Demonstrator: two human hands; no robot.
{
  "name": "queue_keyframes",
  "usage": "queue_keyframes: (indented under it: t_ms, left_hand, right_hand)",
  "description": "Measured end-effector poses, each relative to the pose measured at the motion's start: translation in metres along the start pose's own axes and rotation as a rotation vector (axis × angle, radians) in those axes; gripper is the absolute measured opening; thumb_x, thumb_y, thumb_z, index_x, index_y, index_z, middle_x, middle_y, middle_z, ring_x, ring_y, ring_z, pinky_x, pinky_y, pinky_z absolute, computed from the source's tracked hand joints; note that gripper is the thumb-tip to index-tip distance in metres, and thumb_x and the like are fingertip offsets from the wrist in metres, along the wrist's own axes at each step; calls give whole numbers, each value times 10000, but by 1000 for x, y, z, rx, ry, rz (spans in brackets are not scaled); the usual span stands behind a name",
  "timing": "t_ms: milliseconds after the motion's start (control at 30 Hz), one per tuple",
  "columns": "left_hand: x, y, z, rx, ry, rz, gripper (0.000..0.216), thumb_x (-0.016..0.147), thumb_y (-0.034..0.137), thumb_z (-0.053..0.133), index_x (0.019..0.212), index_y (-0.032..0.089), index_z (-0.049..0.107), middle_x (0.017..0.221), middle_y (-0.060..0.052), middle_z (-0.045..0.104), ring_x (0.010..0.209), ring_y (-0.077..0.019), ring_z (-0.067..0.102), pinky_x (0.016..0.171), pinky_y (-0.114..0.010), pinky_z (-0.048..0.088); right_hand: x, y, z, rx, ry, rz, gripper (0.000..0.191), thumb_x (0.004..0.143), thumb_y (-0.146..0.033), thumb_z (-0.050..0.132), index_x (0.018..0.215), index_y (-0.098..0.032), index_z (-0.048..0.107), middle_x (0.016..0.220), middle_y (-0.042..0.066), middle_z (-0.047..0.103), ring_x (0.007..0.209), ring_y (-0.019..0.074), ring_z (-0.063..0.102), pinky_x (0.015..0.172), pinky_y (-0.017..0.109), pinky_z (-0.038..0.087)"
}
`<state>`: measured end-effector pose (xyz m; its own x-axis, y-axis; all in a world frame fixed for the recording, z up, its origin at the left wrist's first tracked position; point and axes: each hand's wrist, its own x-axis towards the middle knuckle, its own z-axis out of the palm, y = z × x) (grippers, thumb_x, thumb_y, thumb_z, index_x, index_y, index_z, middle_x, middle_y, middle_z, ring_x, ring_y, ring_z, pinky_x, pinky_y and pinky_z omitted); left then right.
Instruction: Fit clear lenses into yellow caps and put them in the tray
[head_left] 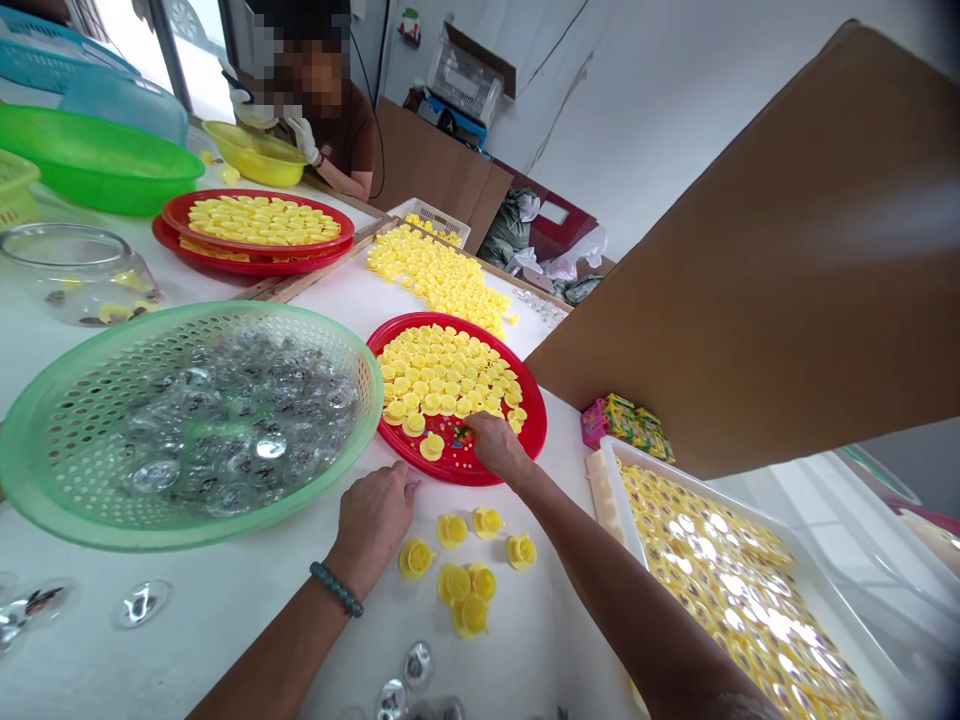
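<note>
My right hand (495, 447) reaches over the near rim of a round red tray (534, 420), its fingers bent down at the bare part of the tray floor. Small yellow plastic hat-shaped pieces (442, 365) cover the rest of the tray. Whatever may be between those fingertips is hidden. My left hand (375, 525), with a bead bracelet on its wrist, is curled closed just short of the tray's near edge. Its back hides the fingers. In front of my hands, several loose yellow pieces (452, 530) lie on the white table (525, 630), some of them clustered.
A green perforated basket (60, 470) of clear domed pieces stands at left. A white bin (626, 500) of finished-looking yellow pieces is at right, below a large cardboard sheet (765, 250). Stacked red trays (176, 215) and a yellow pile (442, 275) lie beyond. A co-worker (352, 130) sits behind a yellow basin (255, 160).
</note>
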<state>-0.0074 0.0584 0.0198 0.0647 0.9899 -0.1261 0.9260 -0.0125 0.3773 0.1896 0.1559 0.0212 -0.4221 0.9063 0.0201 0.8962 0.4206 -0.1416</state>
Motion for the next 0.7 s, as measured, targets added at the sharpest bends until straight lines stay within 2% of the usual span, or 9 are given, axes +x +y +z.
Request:
queue_keyframes:
  t_ms: [200,333,433,500,600,700]
  left_hand:
    - [0,0,-1,6,-4,0,145,895,290,476,899,178,569,778,-60,638,727,-241,605,568,-303,402]
    - [0,0,1,3,11,2,139,891,287,483,885,179,570,772,-56,637,720,-246,605,561,-304,405]
    - [0,0,1,12,7,0,142,893,287,482,894,176,570,774,-58,638,716,-245,605,559,-305,406]
    - [0,0,2,14,9,6,141,892,285,480,897,175,567,784,-58,639,722,-245,604,567,-309,410]
    - [0,0,3,9,11,13,129,889,275,479,898,178,564,808,-55,643,737,-244,604,588,-312,416]
    - [0,-1,3,7,6,10,128,886,274,478,897,179,563,809,-57,643,736,-244,604,591,-312,417]
  right_hand:
    - [3,-4,4,52,11,-66,403,768,6,417,1058,-169,637,1008,63,663,914,164,604,782,235,471]
    - [3,-2,1,81,-26,-259,537,714,52,401,1166,-166,592,1170,58,604,1064,168,547,876,248,446]
    - [1,1,2,66,-63,-374,617,686,75,383,1225,-172,551,1219,57,573,1084,173,533,884,264,446]
    - [-2,3,4,50,-61,-375,564,734,55,382,1214,-180,561,1185,61,591,1051,171,550,866,265,454]
    - [-5,5,6,48,-41,-335,389,835,-28,393,1094,-183,640,1063,73,639,963,170,585,824,255,463]
    - [-6,3,7,83,-14,-272,305,840,-57,440,998,-170,675,939,71,655,861,161,596,758,235,465]
